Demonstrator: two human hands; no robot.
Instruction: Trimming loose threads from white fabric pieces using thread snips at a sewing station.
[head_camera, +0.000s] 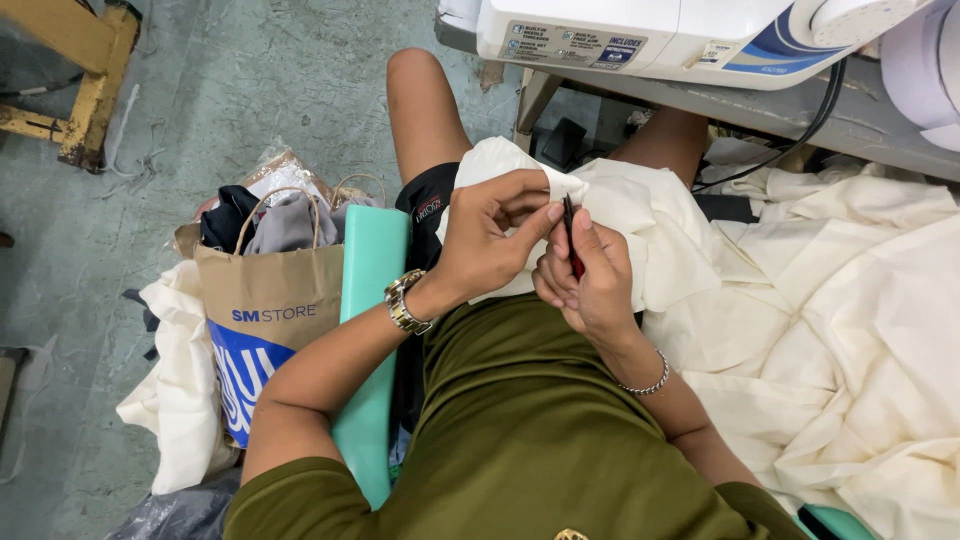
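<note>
- Where the lap lies: cream fabric (640, 215), bunched over the knees and spilling to the person's right.
- Left hand (490, 240): fingers pinched shut on a fabric fold.
- Right hand (590, 280): closed around a slim dark-and-red tool (571, 235), tip at the fold.
- Beside the left knee: brown paper bag (270, 300) on the floor, holding clothes.
- Above: white sewing machine (640, 35).

What I can't make out from here

My right hand (592, 275) covers most of the small tool (570, 235); only a dark tip and a red sliver show, so I can't name its kind. The cloth (800, 330) runs off the right and bottom edges. The sewing machine (660, 35) is cut by the top edge, its needle end out of view. The paper bag (268, 310) hides most of the clothes stuffed inside. My left hand (490, 240) perhaps pinches a seam; the fold hides it.
</note>
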